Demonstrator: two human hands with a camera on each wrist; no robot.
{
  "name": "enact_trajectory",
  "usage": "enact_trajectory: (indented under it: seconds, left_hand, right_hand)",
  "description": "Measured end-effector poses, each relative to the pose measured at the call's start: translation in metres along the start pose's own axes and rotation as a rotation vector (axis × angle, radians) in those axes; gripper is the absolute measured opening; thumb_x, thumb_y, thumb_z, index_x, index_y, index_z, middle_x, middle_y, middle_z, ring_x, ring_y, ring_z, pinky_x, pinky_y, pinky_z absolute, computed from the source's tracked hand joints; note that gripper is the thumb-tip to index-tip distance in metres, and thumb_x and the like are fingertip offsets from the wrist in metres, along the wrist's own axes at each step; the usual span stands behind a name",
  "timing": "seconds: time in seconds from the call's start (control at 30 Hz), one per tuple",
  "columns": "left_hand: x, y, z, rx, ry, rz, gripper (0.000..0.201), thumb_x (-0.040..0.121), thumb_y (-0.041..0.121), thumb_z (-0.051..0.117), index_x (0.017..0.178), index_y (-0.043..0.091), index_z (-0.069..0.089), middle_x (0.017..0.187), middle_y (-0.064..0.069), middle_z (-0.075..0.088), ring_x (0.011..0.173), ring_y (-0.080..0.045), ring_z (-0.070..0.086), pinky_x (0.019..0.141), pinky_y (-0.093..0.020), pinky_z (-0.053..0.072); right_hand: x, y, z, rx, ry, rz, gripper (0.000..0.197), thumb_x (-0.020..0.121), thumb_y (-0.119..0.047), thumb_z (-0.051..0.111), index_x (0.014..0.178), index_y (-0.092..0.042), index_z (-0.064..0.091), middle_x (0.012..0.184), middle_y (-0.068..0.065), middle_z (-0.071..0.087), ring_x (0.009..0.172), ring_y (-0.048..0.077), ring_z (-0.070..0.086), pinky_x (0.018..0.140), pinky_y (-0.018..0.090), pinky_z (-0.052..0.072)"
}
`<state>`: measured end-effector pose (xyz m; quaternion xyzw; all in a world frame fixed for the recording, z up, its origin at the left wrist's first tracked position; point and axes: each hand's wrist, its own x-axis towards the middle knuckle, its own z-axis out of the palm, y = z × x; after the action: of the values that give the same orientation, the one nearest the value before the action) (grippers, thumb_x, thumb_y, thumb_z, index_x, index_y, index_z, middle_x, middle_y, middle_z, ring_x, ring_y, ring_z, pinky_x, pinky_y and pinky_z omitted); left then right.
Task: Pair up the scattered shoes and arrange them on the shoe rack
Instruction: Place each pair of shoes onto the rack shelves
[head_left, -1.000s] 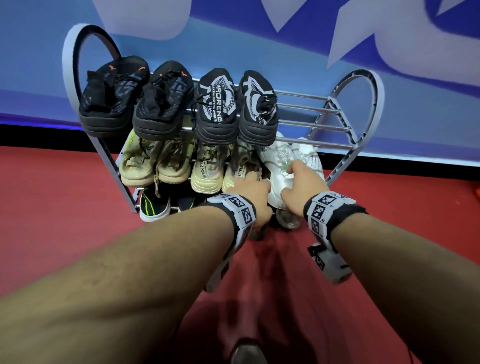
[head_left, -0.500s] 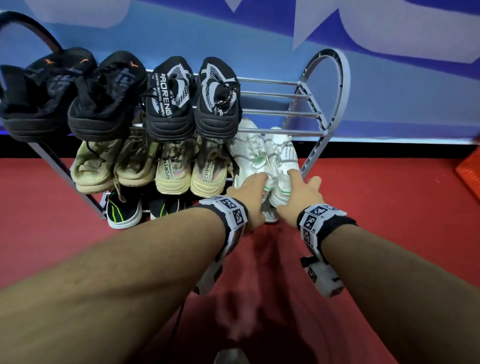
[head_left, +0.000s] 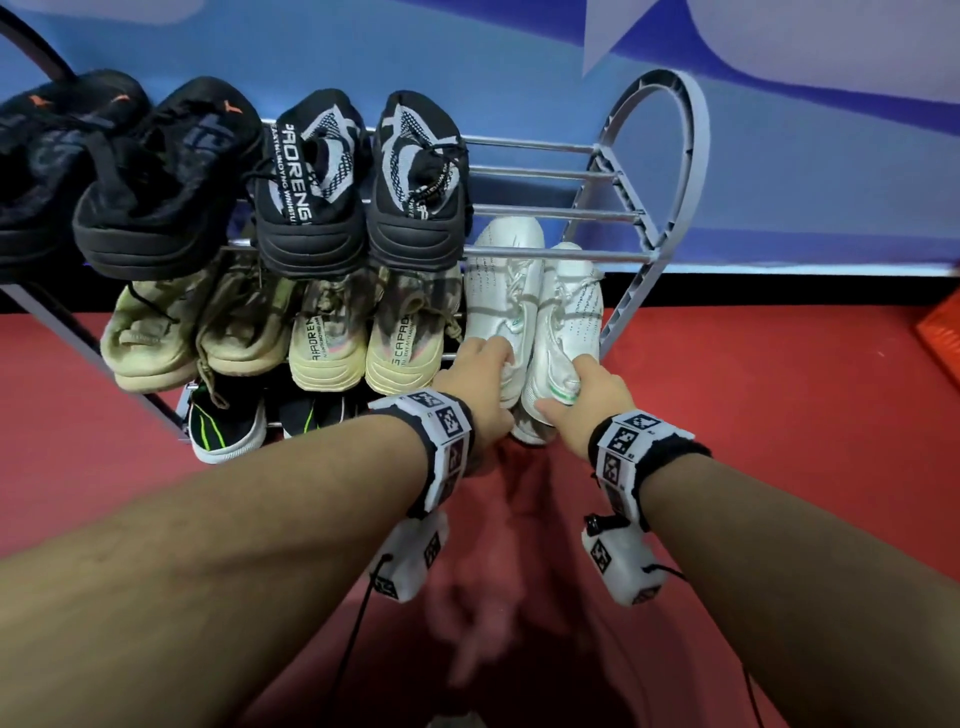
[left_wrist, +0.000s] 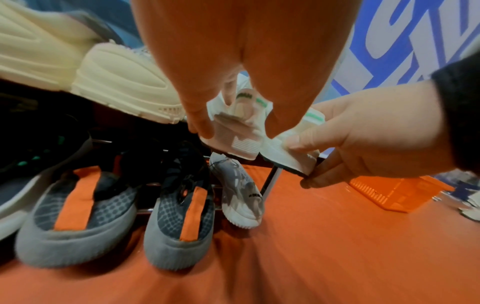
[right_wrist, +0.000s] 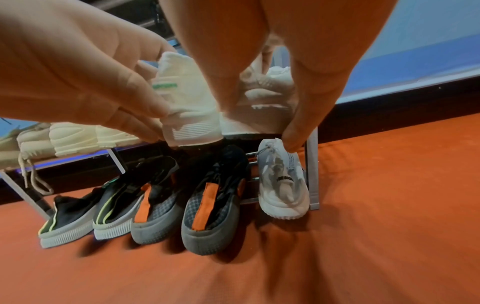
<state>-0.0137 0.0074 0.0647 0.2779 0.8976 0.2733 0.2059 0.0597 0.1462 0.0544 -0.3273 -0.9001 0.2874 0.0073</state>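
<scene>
Two white shoes with green heel marks lie toe-in, side by side, at the right end of the grey shoe rack's (head_left: 655, 171) middle tier. My left hand (head_left: 488, 374) grips the heel of the left white shoe (head_left: 501, 291), thumb and fingers either side of it (left_wrist: 233, 133). My right hand (head_left: 576, 397) pinches the heel of the right white shoe (head_left: 571, 312), thumb on top and fingers beneath (left_wrist: 291, 152). Both heels overhang the front rail. In the right wrist view the left shoe's heel (right_wrist: 189, 107) shows clearly, the right shoe (right_wrist: 262, 92) partly behind my fingers.
Two black pairs fill the top tier's left; its right bars (head_left: 545, 182) are bare. Beige pairs (head_left: 332, 343) sit left of the white shoes. Below stand black-green shoes (right_wrist: 78, 218), grey-orange shoes (right_wrist: 207, 216) and one white-grey shoe (right_wrist: 283, 185). An orange basket (left_wrist: 397, 191) lies on the red floor, right.
The view has swung right and closer. Both hands stay on the white shoes' heels, and the shoes have slid slightly deeper onto the middle tier.
</scene>
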Motion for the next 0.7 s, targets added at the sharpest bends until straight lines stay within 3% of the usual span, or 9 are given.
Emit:
enact_trajectory:
  seconds: [0.1,0.23,0.33,0.43,0.53,0.6,0.7]
  left_hand:
    - [0.004,0.001,-0.004,-0.027,0.061,0.008,0.047,0.073,0.015,0.065,0.113,0.019,0.042,0.119,-0.005,0.039,0.092,-0.029,0.055,0.085,-0.041,0.049]
    - [0.007,0.004,-0.013,-0.078,0.117,0.038,0.036,0.075,0.012,0.061,0.103,0.020,0.039,0.113,-0.004,0.036,0.077,-0.023,0.050,0.073,-0.034,0.045]
    - [0.007,0.007,-0.015,-0.110,0.097,0.024,0.048,0.076,0.017,0.063,0.118,0.022,0.041,0.122,-0.004,0.033,0.083,-0.024,0.053,0.078,-0.035,0.050]
    - [0.005,0.007,-0.010,-0.082,0.087,0.011,0.057,0.074,0.021,0.066,0.125,0.024,0.040,0.123,-0.005,0.030,0.087,-0.027,0.056,0.085,-0.036,0.051]
    - [0.001,0.005,-0.004,0.000,0.072,-0.019,0.064,0.074,0.024,0.066,0.130,0.031,0.037,0.122,-0.006,0.029,0.080,-0.029,0.057,0.078,-0.035,0.051]
    - [0.000,0.003,-0.002,-0.002,0.032,-0.039,0.069,0.076,0.025,0.066,0.136,0.034,0.032,0.123,-0.006,0.029,0.075,-0.027,0.057,0.069,-0.031,0.047]
    - [-0.001,0.001,-0.001,-0.070,0.048,-0.050,0.075,0.075,0.027,0.068,0.140,0.035,0.031,0.126,-0.006,0.030,0.079,-0.024,0.055,0.073,-0.029,0.046]
  right_hand:
    - [0.005,0.000,0.000,0.014,0.020,-0.014,0.031,0.081,-0.030,0.069,0.089,-0.024,0.040,0.104,0.018,0.056,0.075,0.028,0.050,0.067,0.026,0.033]
    - [0.013,-0.004,-0.015,0.040,0.128,-0.023,0.025,0.085,-0.020,0.067,0.105,-0.015,0.053,0.112,0.015,0.051,0.076,0.019,0.042,0.067,0.018,0.027]
    - [0.019,-0.006,-0.022,0.094,0.192,-0.001,0.028,0.085,-0.019,0.069,0.108,-0.015,0.055,0.117,0.011,0.043,0.062,0.009,0.040,0.068,0.013,0.030]
    - [0.018,-0.010,-0.019,0.134,0.212,0.031,0.028,0.084,-0.019,0.071,0.106,-0.014,0.055,0.115,0.008,0.037,0.060,0.010,0.043,0.071,0.019,0.037]
    - [0.019,-0.012,-0.015,0.149,0.223,0.058,0.028,0.084,-0.022,0.071,0.104,-0.015,0.054,0.111,0.006,0.033,0.058,0.014,0.046,0.069,0.023,0.043]
    - [0.018,-0.012,-0.014,0.137,0.202,0.084,0.027,0.085,-0.026,0.070,0.104,-0.016,0.053,0.111,0.005,0.030,0.056,0.017,0.046,0.061,0.021,0.040]
    - [0.015,-0.010,-0.014,0.122,0.151,0.106,0.030,0.086,-0.032,0.068,0.105,-0.015,0.052,0.112,0.006,0.028,0.055,0.019,0.046,0.059,0.022,0.038]
